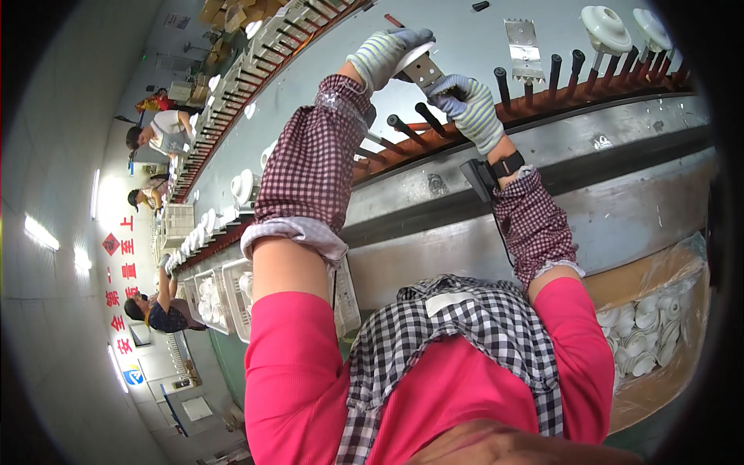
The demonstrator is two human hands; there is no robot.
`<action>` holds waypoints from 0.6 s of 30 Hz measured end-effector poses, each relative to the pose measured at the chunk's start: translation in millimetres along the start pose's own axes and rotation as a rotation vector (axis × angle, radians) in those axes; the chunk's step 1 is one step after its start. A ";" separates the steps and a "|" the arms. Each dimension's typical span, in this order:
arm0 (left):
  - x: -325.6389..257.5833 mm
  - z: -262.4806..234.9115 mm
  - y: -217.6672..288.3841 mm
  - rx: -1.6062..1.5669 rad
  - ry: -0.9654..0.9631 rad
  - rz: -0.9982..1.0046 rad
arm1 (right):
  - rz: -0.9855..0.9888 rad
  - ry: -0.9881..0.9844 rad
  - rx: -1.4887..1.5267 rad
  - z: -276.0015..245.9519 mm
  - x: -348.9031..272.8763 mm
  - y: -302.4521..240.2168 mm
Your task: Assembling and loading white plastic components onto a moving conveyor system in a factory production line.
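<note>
Both my hands wear striped knit gloves and reach out over a conveyor line. My left hand (385, 53) grips the upper end of a perforated metal bracket (422, 71) that has a white piece against it. My right hand (470, 110) is closed on the lower end of the same bracket, just above a black-tipped peg (428, 116) on the red rail (589, 91). A black watch sits on my right wrist. Checked sleeve covers wrap both forearms.
More black-tipped pegs line the rail; two at the far right carry white round ceramic parts (607, 28). Another metal bracket (524, 48) lies beyond the rail. A lined box of white parts (643, 333) stands lower right, crates (225, 291) at left. Other workers (159, 132) stand along the line.
</note>
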State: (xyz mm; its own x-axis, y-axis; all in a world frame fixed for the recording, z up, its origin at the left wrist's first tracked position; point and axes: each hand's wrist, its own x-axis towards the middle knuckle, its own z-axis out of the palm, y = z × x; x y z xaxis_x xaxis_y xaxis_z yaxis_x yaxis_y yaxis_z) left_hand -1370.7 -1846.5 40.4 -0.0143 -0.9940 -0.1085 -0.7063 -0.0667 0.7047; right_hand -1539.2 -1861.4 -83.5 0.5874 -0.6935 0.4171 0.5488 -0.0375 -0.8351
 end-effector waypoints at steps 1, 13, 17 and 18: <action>-8.9 2.0 -2.1 -0.089 0.002 -0.012 | 0.068 0.028 -0.099 6.7 0.2 -1.7; -94.9 32.9 3.5 0.056 0.564 -0.123 | 0.196 -0.069 -0.164 74.0 -11.6 11.7; -99.7 19.1 -12.4 0.074 0.558 -0.104 | 0.165 -0.025 -0.071 90.7 -9.0 28.1; -99.5 15.2 -18.3 0.146 0.572 -0.100 | 0.220 -0.009 -0.040 93.7 -8.0 33.5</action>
State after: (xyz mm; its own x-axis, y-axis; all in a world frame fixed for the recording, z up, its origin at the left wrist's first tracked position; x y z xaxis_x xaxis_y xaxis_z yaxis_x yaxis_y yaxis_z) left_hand -1367.1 -1745.0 27.7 0.4116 -0.8752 0.2540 -0.7751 -0.1896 0.6027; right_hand -1469.8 -1789.7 -81.2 0.6955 -0.6820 0.2263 0.3828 0.0851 -0.9199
